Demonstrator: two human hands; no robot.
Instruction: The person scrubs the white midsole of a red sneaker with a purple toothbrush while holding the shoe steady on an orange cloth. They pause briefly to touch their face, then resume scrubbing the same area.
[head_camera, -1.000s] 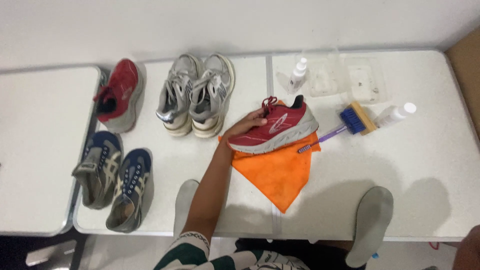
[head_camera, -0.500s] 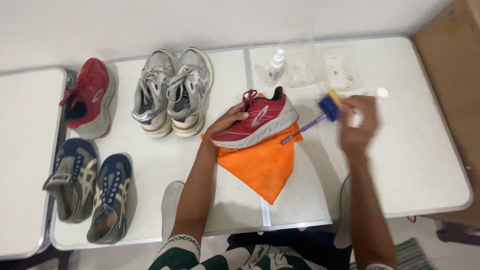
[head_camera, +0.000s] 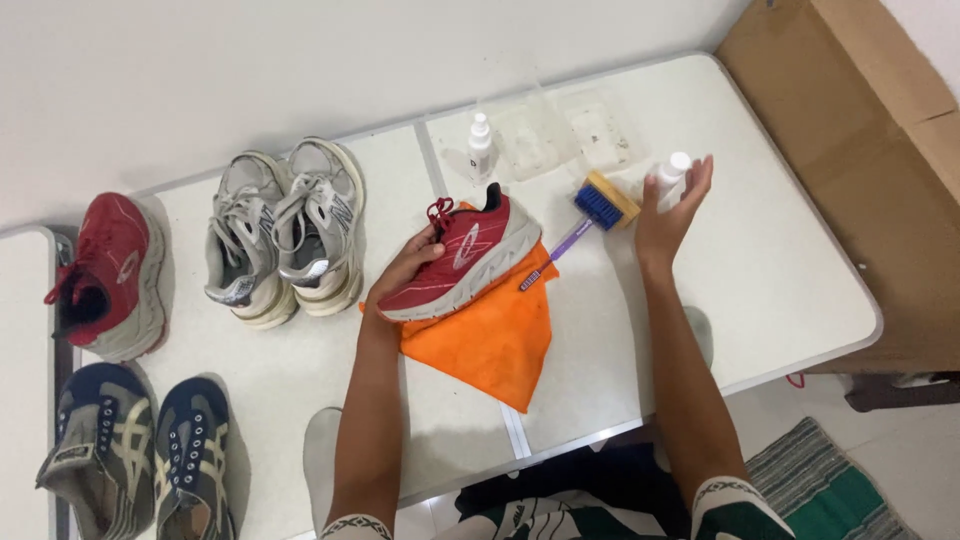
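Head view: we see the white table (head_camera: 780, 290) carrying an orange cloth (head_camera: 490, 340), and on it the red shoe (head_camera: 462, 255), which our left hand (head_camera: 405, 272) grips at the laces, as a second ago. Our right hand (head_camera: 668, 210), out of sight then, now has its fingers loosely spread against the small white bottle (head_camera: 672, 172), not yet closed round it, just right of the brush (head_camera: 600, 203).

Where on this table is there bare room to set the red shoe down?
Bare patches: the table's right end past the right hand, and the front strip between the left forearm and the navy shoes. Crowded: the back edge, with the grey shoes, spray bottle, clear trays and brush; the centre holds the orange cloth.
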